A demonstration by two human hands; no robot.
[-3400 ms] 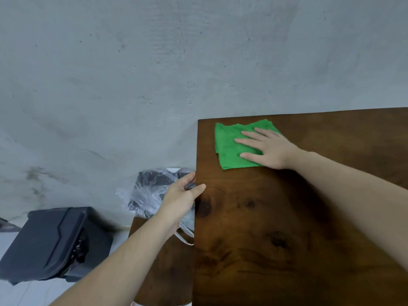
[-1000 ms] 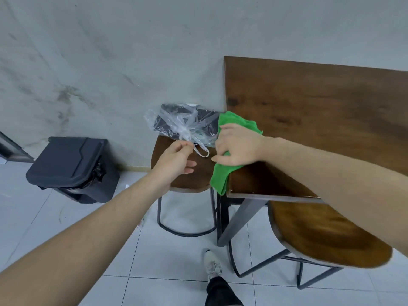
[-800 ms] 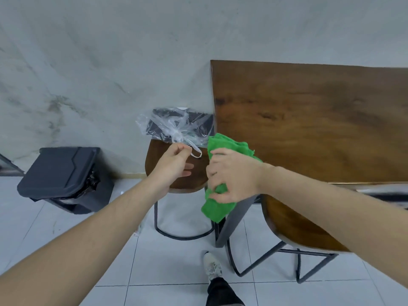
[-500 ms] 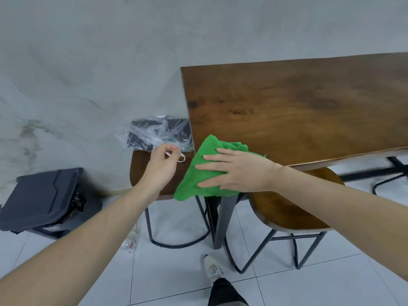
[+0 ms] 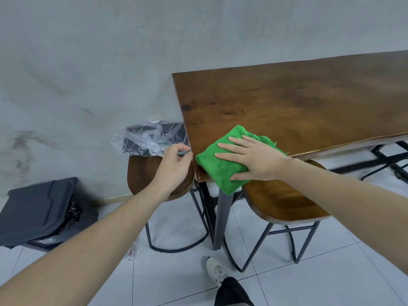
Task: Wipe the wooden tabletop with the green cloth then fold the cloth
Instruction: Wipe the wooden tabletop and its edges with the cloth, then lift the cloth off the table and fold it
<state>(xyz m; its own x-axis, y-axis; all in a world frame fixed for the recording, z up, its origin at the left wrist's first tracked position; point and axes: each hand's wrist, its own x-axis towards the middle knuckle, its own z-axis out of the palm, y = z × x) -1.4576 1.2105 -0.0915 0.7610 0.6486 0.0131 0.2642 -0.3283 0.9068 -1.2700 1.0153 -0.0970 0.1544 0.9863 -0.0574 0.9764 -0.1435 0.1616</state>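
**Green cloth lies on the near corner of the table under a flat right hand**

A pale grey wall [image 5: 110,51] with a mottled, plaster-like surface fills the upper part of the view, and the floor [image 5: 309,272] below is laid in large light tiles. The table [image 5: 298,102] is a long slab of dark brown wood with visible grain and knots, standing on thin black metal legs with its far edge at the wall.

A dark grey bin [image 5: 37,208] with an angular closed lid sits on the floor at the left; a black liner bunches out at its side, and its contents are hidden. Two stools with rounded wooden seats and black wire frames stand by the table: the left stool [image 5: 141,173] beside the table's end, the right stool [image 5: 282,202] partly tucked under its near edge. On the left stool rests a crumpled clear plastic bag [image 5: 150,140] with something dark inside that cannot be made out.

The cloth [image 5: 223,166] is bright green and fuzzy, roughly folded, lying on the table's near left corner with one end hanging over the edge. The right hand [image 5: 254,160] lies palm down on it, fingers straight and spread. The left hand [image 5: 174,164] is curled, its fingertips pinching the bag's handle beside the table corner. A white shoe [image 5: 216,270] shows on the tiles below.
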